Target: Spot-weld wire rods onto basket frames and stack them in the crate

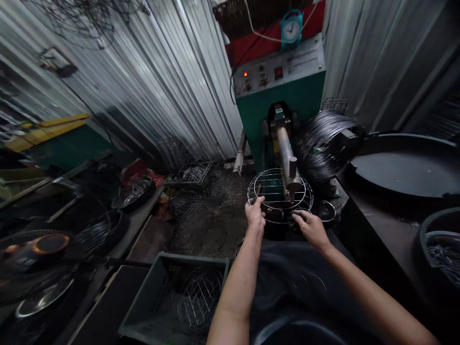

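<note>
A round wire rack (268,188) with parallel bars and two rings lies roughly level under the electrode arm (287,153) of a green spot welding machine (251,115). My left hand (255,214) is closed on the rack's left rim, thumb on top. At the near right rim, my right hand (309,226) is closed, with thumb and fingertips pinched together at the wire. Whether those fingertips hold the rack itself or a small separate piece is too small to tell. The electrode tip points down at the rack's near right part.
A wire coil (323,139) stands right of the machine, beside a large round black tray (406,172). At lower left is a green plastic crate (143,297) with wire racks inside. A teal clock (292,29) sits on top of the machine. Loose wire rings cover the floor.
</note>
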`<action>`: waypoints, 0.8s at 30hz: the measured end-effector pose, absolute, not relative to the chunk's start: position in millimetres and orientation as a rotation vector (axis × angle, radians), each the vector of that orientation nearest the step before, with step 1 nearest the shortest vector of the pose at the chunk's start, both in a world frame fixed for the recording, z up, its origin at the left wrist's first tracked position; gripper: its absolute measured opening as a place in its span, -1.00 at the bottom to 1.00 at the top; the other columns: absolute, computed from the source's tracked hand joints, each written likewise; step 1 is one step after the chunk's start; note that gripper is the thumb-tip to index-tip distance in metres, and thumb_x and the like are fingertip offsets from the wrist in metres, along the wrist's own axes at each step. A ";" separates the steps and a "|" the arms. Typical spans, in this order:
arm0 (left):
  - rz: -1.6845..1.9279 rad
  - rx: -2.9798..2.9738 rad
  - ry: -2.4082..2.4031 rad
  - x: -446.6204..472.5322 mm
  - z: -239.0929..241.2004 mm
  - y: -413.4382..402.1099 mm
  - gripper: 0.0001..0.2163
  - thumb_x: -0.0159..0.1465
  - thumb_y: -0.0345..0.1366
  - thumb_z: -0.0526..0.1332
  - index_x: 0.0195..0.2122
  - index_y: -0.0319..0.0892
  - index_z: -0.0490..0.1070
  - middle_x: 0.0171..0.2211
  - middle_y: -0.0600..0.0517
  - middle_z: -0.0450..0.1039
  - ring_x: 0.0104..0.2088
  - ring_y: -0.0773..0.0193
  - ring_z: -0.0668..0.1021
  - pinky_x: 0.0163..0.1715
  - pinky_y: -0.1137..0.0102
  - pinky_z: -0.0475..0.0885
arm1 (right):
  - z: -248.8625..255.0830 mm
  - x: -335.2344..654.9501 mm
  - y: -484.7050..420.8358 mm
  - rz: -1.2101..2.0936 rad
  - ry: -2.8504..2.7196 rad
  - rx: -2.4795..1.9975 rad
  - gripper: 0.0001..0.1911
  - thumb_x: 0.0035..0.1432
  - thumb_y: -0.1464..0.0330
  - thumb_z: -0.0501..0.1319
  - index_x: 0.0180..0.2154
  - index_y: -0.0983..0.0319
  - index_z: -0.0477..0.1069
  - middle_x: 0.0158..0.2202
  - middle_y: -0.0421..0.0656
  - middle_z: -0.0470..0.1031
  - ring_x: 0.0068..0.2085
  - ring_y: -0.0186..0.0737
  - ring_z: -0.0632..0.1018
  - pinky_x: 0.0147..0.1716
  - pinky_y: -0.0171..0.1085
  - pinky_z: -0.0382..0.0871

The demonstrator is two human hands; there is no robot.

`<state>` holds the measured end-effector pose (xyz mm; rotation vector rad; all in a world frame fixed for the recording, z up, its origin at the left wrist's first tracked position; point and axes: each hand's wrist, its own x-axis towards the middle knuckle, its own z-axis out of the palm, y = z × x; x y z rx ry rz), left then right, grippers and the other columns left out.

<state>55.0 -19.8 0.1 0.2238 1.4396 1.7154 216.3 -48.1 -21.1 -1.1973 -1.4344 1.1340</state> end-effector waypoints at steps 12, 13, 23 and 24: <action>1.698 0.202 1.447 60.5 -1.9 -14.7 -0.64 -0.18 -0.28 0.37 -0.41 -0.21 0.24 -0.63 0.20 0.22 -0.75 0.54 0.24 -0.81 0.59 -0.07 | -20.3 219.7 -41.7 1.071 -1.484 -1.162 -0.73 0.04 0.17 0.15 -0.31 0.20 0.45 -0.50 -0.17 0.54 -0.46 -0.16 0.57 -0.42 -0.25 0.42; 1.696 0.198 1.449 60.6 -1.4 -13.7 -0.65 -0.18 -0.28 0.37 -0.41 -0.21 0.24 -0.63 0.20 0.23 -0.75 0.54 0.23 -0.81 0.58 -0.06 | -20.0 219.4 -40.4 1.064 -1.487 -1.159 -0.73 0.04 0.17 0.15 -0.31 0.20 0.45 -0.49 -0.17 0.54 -0.46 -0.16 0.57 -0.42 -0.25 0.42; 1.633 0.095 1.523 65.2 -2.0 -4.4 -0.74 -0.14 -0.33 0.33 -0.52 -0.21 0.23 -0.70 0.24 0.08 -0.78 0.56 0.10 -0.82 0.56 -0.09 | -17.2 218.0 -30.6 1.032 -1.519 -1.187 -0.67 0.08 0.14 0.11 -0.30 0.26 0.44 -0.56 -0.17 0.50 -0.51 -0.22 0.53 -0.43 -0.27 0.40; 1.631 0.092 1.521 66.2 -2.4 -3.9 -0.75 -0.13 -0.33 0.33 -0.52 -0.21 0.23 -0.69 0.24 0.07 -0.78 0.56 0.10 -0.81 0.56 -0.09 | -16.5 217.3 -30.3 1.032 -1.527 -1.183 -0.67 0.09 0.14 0.11 -0.30 0.26 0.44 -0.55 -0.17 0.51 -0.52 -0.23 0.53 -0.44 -0.28 0.40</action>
